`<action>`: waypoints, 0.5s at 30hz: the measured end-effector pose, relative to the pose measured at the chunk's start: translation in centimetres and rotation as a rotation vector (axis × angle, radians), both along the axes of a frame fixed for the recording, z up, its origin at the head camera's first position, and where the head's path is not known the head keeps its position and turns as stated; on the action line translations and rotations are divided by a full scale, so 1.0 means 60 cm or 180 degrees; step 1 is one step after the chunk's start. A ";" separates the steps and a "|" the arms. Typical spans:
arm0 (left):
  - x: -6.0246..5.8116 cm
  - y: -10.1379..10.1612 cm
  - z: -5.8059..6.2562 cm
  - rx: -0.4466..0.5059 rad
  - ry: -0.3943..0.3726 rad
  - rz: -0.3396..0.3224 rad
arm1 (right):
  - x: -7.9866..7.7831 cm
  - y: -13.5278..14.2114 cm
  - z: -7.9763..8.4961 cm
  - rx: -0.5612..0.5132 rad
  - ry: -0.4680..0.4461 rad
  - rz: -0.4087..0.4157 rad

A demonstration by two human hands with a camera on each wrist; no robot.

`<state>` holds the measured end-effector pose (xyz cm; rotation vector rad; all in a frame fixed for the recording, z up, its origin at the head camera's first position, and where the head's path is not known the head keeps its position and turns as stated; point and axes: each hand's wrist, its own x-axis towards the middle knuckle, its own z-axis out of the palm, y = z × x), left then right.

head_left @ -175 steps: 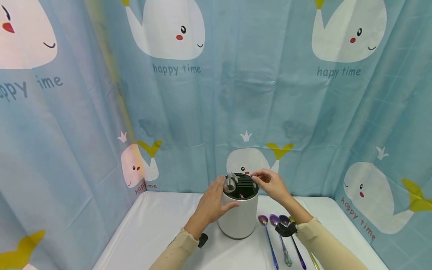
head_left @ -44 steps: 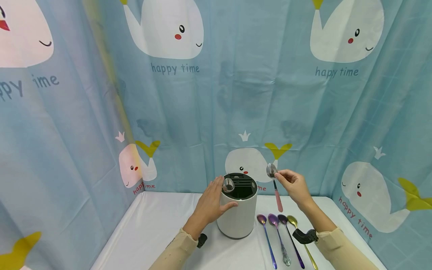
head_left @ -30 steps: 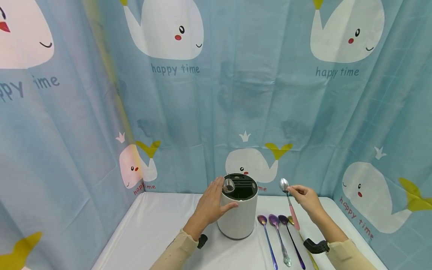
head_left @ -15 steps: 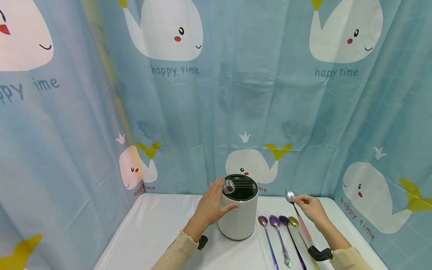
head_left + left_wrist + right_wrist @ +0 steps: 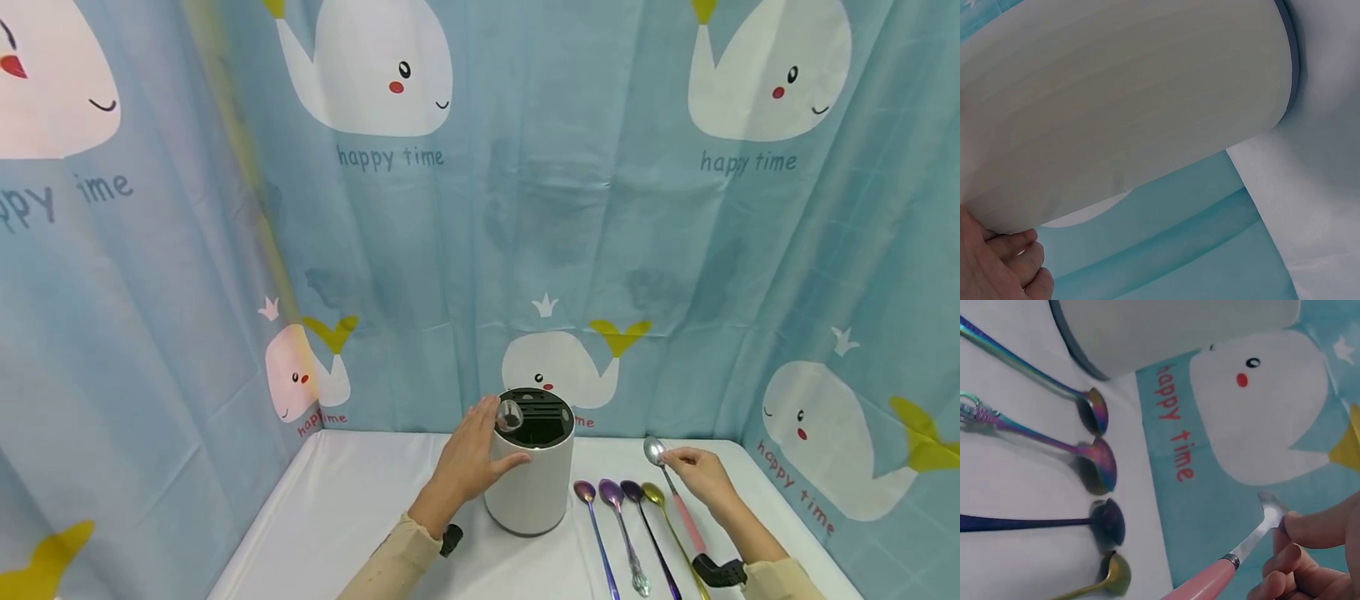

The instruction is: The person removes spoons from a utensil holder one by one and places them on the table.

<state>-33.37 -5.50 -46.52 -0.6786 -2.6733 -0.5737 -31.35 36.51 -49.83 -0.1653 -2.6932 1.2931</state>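
A white cylindrical utensil holder (image 5: 527, 492) with a black slotted top stands upright on the table. My left hand (image 5: 468, 458) rests against its left side, fingers straight, thumb across the front. One silver spoon bowl (image 5: 509, 416) sticks up at the left of the slotted top. My right hand (image 5: 701, 477) pinches a silver spoon with a pink handle (image 5: 688, 523) at the neck near its bowl, between thumb and fingers. The spoon slants low over the table, bowl away from me, right of the gold spoon (image 5: 678, 537). Whether its handle touches the cloth I cannot tell.
Several long spoons lie side by side right of the holder: a blue-purple spoon (image 5: 601, 537), an ornate purple spoon (image 5: 627, 542), a dark purple spoon (image 5: 655, 537) and the gold one. White cloth covers the table (image 5: 337, 517); a blue whale-print curtain (image 5: 480, 250) encloses it.
My right hand has gone from the holder's top to the right and down, carrying the pink-handled spoon out and lowering it beside the gold one. The left hand has stayed at the holder.
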 end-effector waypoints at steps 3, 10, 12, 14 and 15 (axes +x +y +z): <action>-0.001 -0.001 0.000 0.0000 0.0015 0.0008 | -0.003 0.009 -0.010 -0.0002 -0.0059 -0.0021; -0.005 0.000 -0.003 0.0026 0.0012 -0.0014 | -0.008 0.041 -0.048 0.0040 -0.0361 -0.0149; -0.004 0.001 -0.004 0.0043 -0.0013 -0.0031 | -0.008 0.050 -0.059 0.0034 -0.0478 -0.0184; -0.003 0.001 -0.004 0.0073 -0.0032 -0.0036 | -0.009 0.056 -0.068 0.0012 -0.0559 -0.0197; -0.002 0.001 -0.004 0.0097 -0.0024 -0.0040 | -0.010 0.058 -0.072 0.0018 -0.0584 -0.0192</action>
